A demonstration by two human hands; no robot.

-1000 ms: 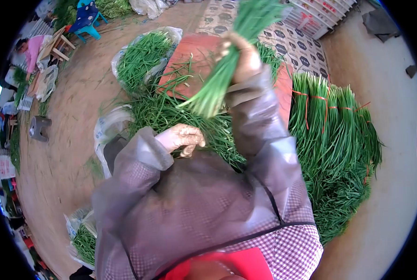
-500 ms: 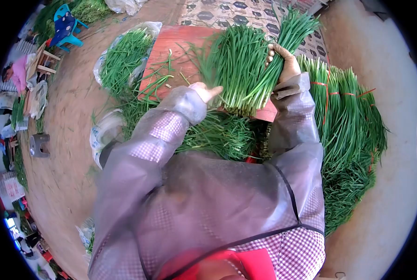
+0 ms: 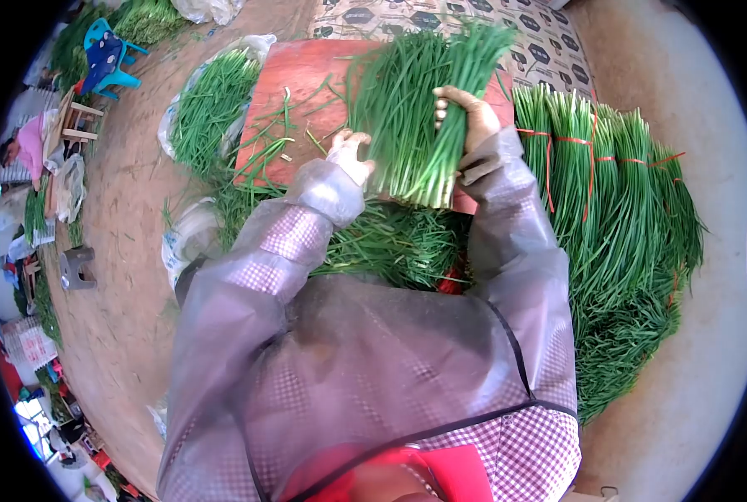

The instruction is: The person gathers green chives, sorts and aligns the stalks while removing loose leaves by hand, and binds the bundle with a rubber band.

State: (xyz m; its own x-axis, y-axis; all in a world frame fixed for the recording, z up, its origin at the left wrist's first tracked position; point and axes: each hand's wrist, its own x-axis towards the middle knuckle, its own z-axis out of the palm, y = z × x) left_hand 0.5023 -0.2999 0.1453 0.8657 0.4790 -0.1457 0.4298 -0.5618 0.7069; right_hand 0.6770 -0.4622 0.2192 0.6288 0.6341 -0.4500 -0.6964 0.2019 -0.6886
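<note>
A thick pile of garlic chives lies on a red board, pale stem ends toward me and green tips away. My right hand has its fingers wrapped round a bunch of garlic chives at the pile's right side. At the left edge of the pile is my left hand, fingers apart and slightly bent, holding nothing. A few loose stalks are scattered on the board to its left. The leaf tips are blurred by motion.
Bundles of garlic chives tied with red bands stand at my right by the wall. Loose green leaves lie below the board. A plastic bag of chives, a grey stool and a blue chair are leftward. A person is at far left.
My right hand has moved left with its bunch, bringing it against the pile. My left hand has drawn slightly left, and its fingers have gone from pointing to spread.
</note>
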